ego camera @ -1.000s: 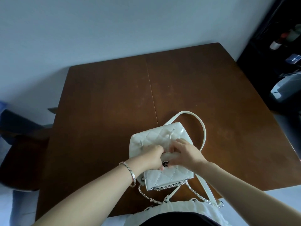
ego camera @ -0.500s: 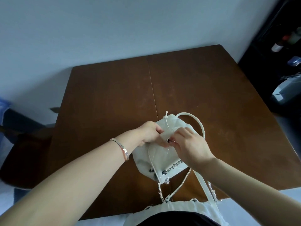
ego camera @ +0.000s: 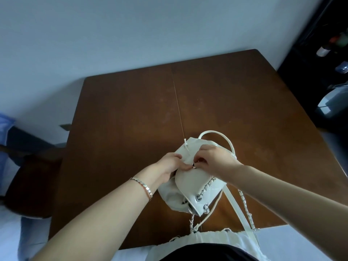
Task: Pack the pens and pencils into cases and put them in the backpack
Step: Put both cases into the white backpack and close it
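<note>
A small white quilted backpack (ego camera: 199, 187) with silver chain straps lies on the brown wooden table (ego camera: 131, 119), near its front edge. My left hand (ego camera: 170, 164) grips the backpack's left side at the flap. My right hand (ego camera: 212, 160) pinches the round metal clasp (ego camera: 194, 165) on the flap. The white top handle (ego camera: 222, 137) arches beyond my right hand. No pens, pencils or cases show; the inside of the backpack is hidden.
A dark chair (ego camera: 28, 176) stands at the table's left side. Dark shelving with bottles (ego camera: 323, 49) and a grey object (ego camera: 333, 102) stand to the right. The backpack's straps and chains (ego camera: 244, 208) trail off the table's front edge toward my lap.
The backpack was turned and tipped from lying front-up to resting with its base toward me. Both hands moved up to its flap, and my right fingers now pinch the clasp.
</note>
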`<state>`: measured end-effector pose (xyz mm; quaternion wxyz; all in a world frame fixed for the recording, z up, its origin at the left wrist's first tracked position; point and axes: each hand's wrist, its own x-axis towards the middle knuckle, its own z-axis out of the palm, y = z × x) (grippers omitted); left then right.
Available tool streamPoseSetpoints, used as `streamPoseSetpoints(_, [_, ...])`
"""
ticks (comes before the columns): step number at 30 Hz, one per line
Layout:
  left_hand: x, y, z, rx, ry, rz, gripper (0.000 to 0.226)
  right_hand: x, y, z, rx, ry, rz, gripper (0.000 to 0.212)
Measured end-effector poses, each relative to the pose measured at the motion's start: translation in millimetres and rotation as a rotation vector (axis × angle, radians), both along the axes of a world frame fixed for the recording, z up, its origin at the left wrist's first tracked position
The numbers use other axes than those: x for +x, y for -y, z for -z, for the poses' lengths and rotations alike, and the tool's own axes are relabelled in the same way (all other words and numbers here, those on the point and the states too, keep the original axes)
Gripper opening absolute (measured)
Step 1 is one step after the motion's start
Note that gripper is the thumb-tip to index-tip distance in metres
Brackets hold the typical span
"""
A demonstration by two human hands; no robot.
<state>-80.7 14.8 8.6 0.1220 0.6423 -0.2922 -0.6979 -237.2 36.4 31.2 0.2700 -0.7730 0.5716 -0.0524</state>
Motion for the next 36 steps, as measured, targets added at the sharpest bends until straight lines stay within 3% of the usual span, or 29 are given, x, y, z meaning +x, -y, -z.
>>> streamPoseSetpoints(7, [-9,-7,2,0.037,0.015,-0.039,0.028,-14,-15,6,0.032,0.127,0.031,0.016])
streamPoseSetpoints(10, [-11,-8,0,0.058,0.016,-0.046,0.030,-9,-22,9,-0.088,0.089,0.107,0.014])
streamPoseSetpoints(14, [-13,-8,-1,0.062,0.047,-0.058,0.019,2,-25,11,-0.086,-0.001,0.163,0.019])
streamPoseSetpoints(17, [-19,-11,-2,0.064,0.116,-0.057,0.038,9,-29,13,-0.088,-0.033,0.240,0.023])
streamPoseSetpoints(21, [-27,-13,-5,0.038,0.178,-0.035,0.019,16,-31,12,-0.032,-0.094,0.342,0.021])
streamPoseSetpoints(23, [-30,-16,-9,0.019,0.215,-0.004,0.020,15,-33,8,-0.005,-0.132,0.364,0.020])
streamPoseSetpoints(29, [-24,-26,-7,-0.018,0.193,0.140,0.049,15,-34,0,0.216,-0.052,0.526,0.068])
streamPoseSetpoints(31, [-23,-26,-9,-0.047,0.197,0.150,0.051,6,-34,2,0.201,-0.013,0.483,0.059])
streamPoseSetpoints(34, [-19,-24,-12,-0.057,0.172,0.112,0.055,-20,-37,3,0.016,0.120,0.531,0.030])
streamPoseSetpoints(36, [-15,-24,-15,-0.080,0.147,0.079,0.051,-38,-40,2,0.002,0.149,0.543,0.036])
